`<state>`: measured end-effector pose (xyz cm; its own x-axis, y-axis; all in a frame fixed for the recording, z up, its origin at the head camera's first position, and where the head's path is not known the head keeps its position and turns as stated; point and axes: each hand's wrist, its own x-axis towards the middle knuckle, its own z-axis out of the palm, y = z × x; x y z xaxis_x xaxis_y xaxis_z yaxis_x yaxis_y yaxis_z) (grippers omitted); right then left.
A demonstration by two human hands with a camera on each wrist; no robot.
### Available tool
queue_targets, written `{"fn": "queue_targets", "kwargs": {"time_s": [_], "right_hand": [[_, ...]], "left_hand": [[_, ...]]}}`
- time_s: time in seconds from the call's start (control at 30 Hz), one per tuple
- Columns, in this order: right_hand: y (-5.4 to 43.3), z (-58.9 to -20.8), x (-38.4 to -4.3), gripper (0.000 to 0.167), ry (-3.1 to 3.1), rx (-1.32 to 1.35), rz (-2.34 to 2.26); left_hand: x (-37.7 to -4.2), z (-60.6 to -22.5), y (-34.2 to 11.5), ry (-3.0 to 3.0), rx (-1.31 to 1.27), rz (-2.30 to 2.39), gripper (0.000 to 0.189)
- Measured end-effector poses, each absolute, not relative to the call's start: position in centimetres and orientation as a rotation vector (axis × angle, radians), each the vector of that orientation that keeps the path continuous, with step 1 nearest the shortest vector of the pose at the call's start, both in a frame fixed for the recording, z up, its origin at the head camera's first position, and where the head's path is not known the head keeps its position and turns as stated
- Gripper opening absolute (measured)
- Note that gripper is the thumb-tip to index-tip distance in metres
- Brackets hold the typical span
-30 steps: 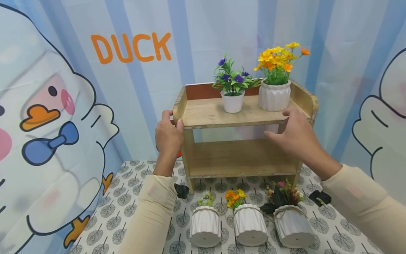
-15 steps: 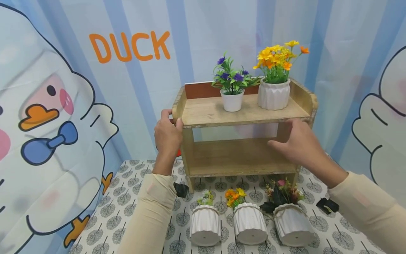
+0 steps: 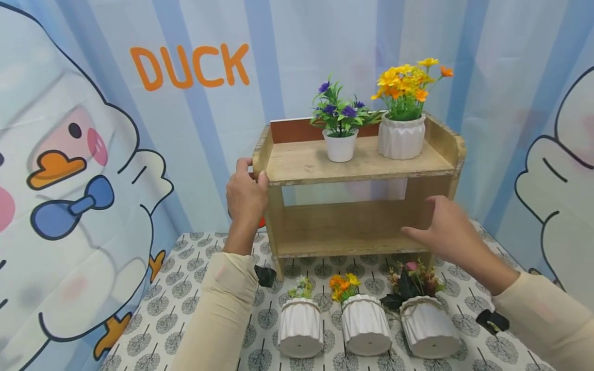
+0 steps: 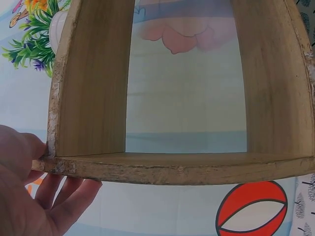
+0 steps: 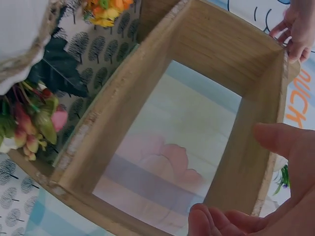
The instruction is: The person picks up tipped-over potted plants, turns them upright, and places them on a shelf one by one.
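A two-tier wooden shelf (image 3: 334, 226) stands on the patterned cloth. My left hand (image 3: 247, 198) grips its left side panel at upper-board height; the left wrist view shows the thumb in front and the fingers (image 4: 69, 199) behind the edge. Holding nothing, my right hand (image 3: 452, 232) hovers before the shelf's right side, thumb and fingers spread apart. On the upper board sit a small white pot with purple flowers (image 3: 341, 147) and, to its right, a larger fluted white pot with yellow and orange flowers (image 3: 401, 138).
In front of the shelf, three white fluted pots lie tipped over, bases toward me: one with pale flowers (image 3: 300, 330), one with orange flowers (image 3: 366, 327), one with dark leaves and pink blooms (image 3: 428, 330). A duck-print curtain (image 3: 306, 56) hangs behind.
My right hand has come away from beside the yellow-flower pot, moving down and to the right. The left hand keeps its grip on the shelf, and the pots stay put.
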<state>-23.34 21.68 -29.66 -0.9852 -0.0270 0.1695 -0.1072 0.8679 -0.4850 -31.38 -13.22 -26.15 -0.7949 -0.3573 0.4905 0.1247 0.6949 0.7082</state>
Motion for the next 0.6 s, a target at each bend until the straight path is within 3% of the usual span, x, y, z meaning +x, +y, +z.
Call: {"fn": "queue_targets", "kwargs": {"time_s": [0.33, 0.6], "right_hand": [[22.2, -31.3, -22.9, 0.105, -2.924, 0.079, 0.796], [22.8, -32.7, -22.4, 0.1, -2.937, 0.109, 0.805]], "left_hand": [[-31.2, -26.2, -13.3, -2.282, 0.166, -1.013, 0.034], [-31.4, -26.2, -13.4, -2.274, 0.166, -1.006, 0.034]]}}
